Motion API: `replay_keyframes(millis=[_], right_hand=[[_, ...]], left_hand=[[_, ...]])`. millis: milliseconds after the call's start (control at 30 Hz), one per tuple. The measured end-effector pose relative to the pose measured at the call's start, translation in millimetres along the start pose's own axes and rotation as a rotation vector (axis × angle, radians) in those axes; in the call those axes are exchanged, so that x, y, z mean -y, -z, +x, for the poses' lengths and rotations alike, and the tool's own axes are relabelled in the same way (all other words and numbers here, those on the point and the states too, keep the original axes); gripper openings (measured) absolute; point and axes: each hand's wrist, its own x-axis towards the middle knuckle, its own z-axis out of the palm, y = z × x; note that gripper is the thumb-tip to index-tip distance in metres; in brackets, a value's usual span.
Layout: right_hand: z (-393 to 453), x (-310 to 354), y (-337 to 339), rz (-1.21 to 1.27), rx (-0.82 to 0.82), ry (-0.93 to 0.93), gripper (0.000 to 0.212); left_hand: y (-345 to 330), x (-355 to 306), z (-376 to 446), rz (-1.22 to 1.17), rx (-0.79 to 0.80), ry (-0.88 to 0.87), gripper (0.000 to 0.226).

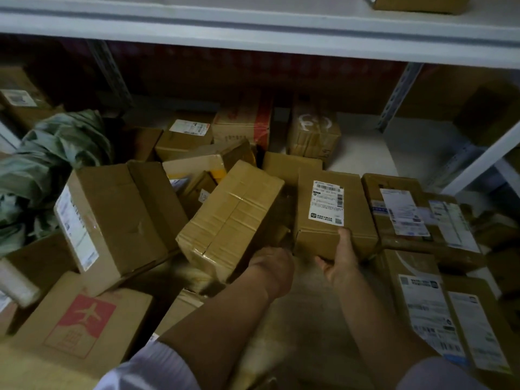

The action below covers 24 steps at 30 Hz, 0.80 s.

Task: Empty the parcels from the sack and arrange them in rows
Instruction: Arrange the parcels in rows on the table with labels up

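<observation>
A brown cardboard parcel with a white shipping label lies right of centre among the boxes. My right hand grips its near edge, thumb on top. My left hand reaches under the gap between that parcel and a tilted, taped brown box; its fingers are hidden. A crumpled green sack lies at the far left. Labelled parcels sit side by side to the right, and more lie at the near right.
A large tilted box leans at the left, and a box with a red aeroplane mark sits in front of it. More boxes stand at the back under a white shelf. A metal rack post slants at the right.
</observation>
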Motion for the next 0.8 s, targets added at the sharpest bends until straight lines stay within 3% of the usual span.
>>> replay_keyframes(millis=[400,467,567,633,733,800], right_hand=[[-0.2,6.4,5.4,-0.137,0.033,-0.02,0.06],[-10.7,8.9,7.0,-0.144,0.037,-0.021,0.056],[-29.4,9.9,7.5,-0.224,0.056,-0.018,0.039],[-42.6,9.5,7.9,-0.281,0.095,-0.021,0.035],[-65.4,6.5,10.7,-0.336,0.193,-0.059,0.031],[-83.7,2.8,13.9,-0.369,0.254,-0.068,0.028]], left_hand=[[3.9,-6.4,-16.5,-0.117,-0.025,-0.013,0.032],[14.0,-8.3,-28.6,-0.123,-0.169,-0.06,0.035],[33.2,-2.4,-51.5,-0.193,-0.555,-0.076,0.045],[45.0,11.9,-66.2,-0.278,-0.618,0.094,0.061],[47.7,43.6,-74.8,-0.355,-0.414,0.433,0.102],[38.4,59.7,-76.3,-0.438,-0.301,0.539,0.122]])
